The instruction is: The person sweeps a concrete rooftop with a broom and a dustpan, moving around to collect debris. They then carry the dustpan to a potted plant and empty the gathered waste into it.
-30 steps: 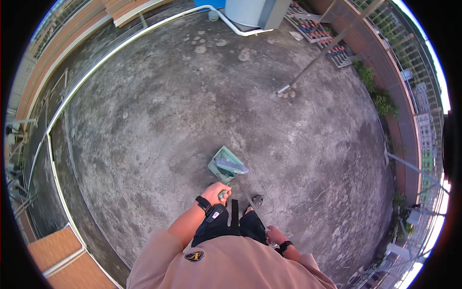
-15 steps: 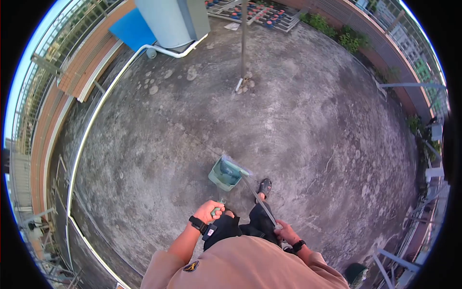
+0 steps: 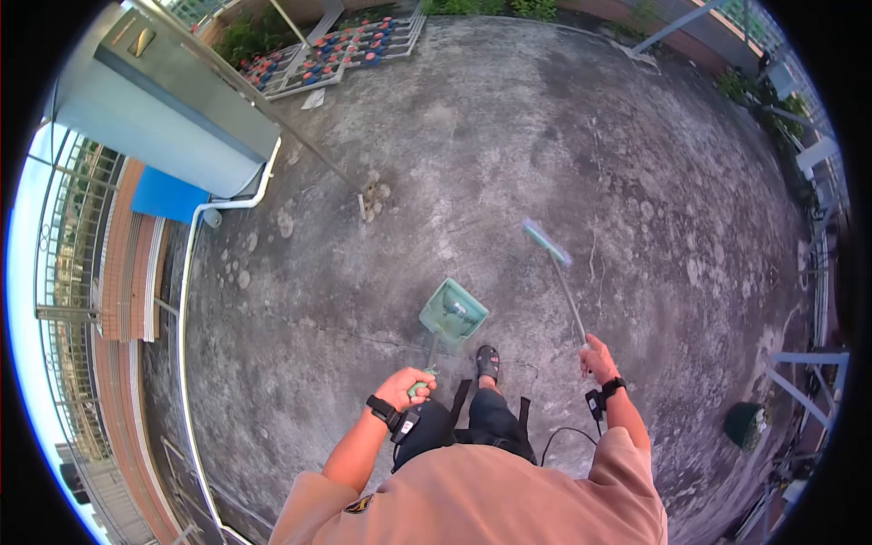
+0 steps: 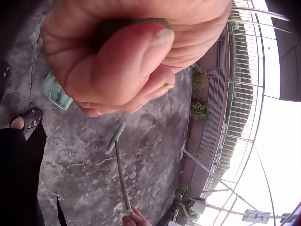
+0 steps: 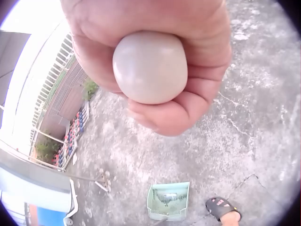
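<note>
My left hand (image 3: 404,389) grips the green handle of a long-handled dustpan (image 3: 441,303). The pale green pan is low over the concrete in front of my feet, with some dark debris inside, also visible in the right wrist view. In the left wrist view the curled fingers (image 4: 127,70) hide most of that handle. Out to the right, my right hand (image 3: 598,360) holds a broom (image 3: 569,295) by its grey stick. Its green head (image 3: 545,242) with purplish bristles is right of the pan, apart from it. The stick's rounded white end (image 5: 150,68) pokes out of my right fist.
Stained, cracked concrete floor (image 3: 509,163) spreads all round. A pole (image 3: 318,154) stands ahead on the left, near a large grey tank (image 3: 173,100) and white pipe (image 3: 184,363). Racks with red and blue caps (image 3: 354,50) lie beyond. A dark green pot (image 3: 744,425) sits at right.
The broom head has swung away from the dustpan to the right and forward, my right hand moving out with it. The view has turned right, and my left hand still holds the dustpan.
</note>
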Demonstrator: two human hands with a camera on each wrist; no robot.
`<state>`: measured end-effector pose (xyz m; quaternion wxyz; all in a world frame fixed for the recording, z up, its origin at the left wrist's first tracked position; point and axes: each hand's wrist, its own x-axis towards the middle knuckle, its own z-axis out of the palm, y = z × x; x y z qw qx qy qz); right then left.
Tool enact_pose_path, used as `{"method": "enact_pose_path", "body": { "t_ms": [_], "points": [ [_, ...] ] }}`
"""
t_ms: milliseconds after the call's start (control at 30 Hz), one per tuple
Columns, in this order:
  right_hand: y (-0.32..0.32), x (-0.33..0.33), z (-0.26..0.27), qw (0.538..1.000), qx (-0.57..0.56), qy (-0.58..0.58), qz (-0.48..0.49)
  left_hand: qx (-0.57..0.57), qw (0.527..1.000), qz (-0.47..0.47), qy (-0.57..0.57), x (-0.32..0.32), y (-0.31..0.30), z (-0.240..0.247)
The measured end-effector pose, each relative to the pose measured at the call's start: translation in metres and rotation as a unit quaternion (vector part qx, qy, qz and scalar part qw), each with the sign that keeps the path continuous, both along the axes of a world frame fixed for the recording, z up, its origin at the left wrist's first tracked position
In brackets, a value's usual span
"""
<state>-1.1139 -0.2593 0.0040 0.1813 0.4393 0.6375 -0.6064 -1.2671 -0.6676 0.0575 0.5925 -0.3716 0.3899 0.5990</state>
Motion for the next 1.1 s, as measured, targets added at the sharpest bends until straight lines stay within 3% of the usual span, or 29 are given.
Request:
{"method": "enact_pose_path", "body": {
  "t_ms": [167, 233, 300, 467, 567, 667, 833, 1100],
  "points": [
    [0.010, -0.028, -0.045, 0.996, 0.035, 0.003, -0.085, 0.013, 0.997, -0.078, -0.009, -0.035, 0.039, -0.017],
    [-0.020, -0.025, -0.061, 0.998, 0.055, -0.020, 0.018, -0.009, 0.988, -0.153, 0.015, -0.052, 0.051, -0.028],
    [-0.071, 0.002, -0.082, 0.997, 0.054, -0.030, 0.045, -0.012, 0.982, -0.187, 0.005, -0.069, 0.063, -0.032],
    [-0.184, 0.043, -0.020, 0.989, -0.049, -0.067, 0.118, 0.021, 0.979, -0.202, -0.020, -0.109, 0.073, -0.040],
    [-0.212, 0.028, 0.049, 0.987, -0.132, -0.071, 0.057, 0.050, 0.977, -0.202, -0.048, -0.130, 0.074, -0.042],
    [-0.225, 0.040, 0.042, 0.985, -0.153, -0.068, -0.037, 0.036, 0.976, -0.208, -0.047, -0.142, 0.072, -0.046],
    [-0.225, 0.037, 0.064, 0.937, -0.205, -0.044, -0.280, 0.043, 0.973, -0.212, -0.080, -0.136, 0.067, -0.050],
    [-0.133, 0.085, 0.028, 0.929, -0.063, -0.001, -0.364, 0.046, 0.929, -0.367, -0.034, -0.125, 0.100, -0.020]
  ]
}}
